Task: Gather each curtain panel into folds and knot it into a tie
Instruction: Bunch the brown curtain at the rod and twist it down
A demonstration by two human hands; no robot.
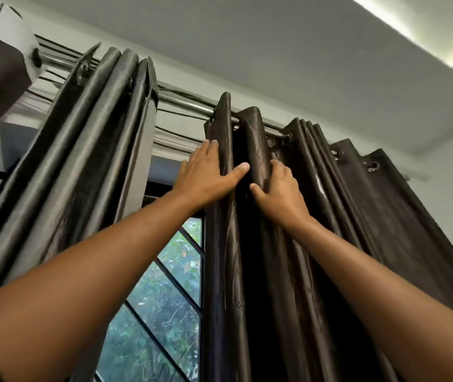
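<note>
Head view: the right curtain panel [316, 216] hangs from the curtain rod [186, 104] by its eyelets [372, 166], with its pleats only partly drawn together. The left curtain panel [96, 133] hangs bunched on the same rod, well apart from it across the window grille [164, 299]. The left hand [209, 175] lies flat on the leading pleat, fingers [211, 150] straight and holding nothing. The right hand [277, 188] grips the next pleat, fingers curled round it. Both hands work high, just below the rod. Risk 1: the fabric looks glossy and slick, and a flat palm gives no hold, so gathered pleats may slide apart once pressure drops. Risk 2: a downward pull this near the eyelets loads the rod and may bind the eyelets instead of sliding them. Risk 3: the outer pleats toward the right lie beyond both hands; if they are left out, the bundle is uneven and the knot likely loose. No knot is visible on either panel.
</note>
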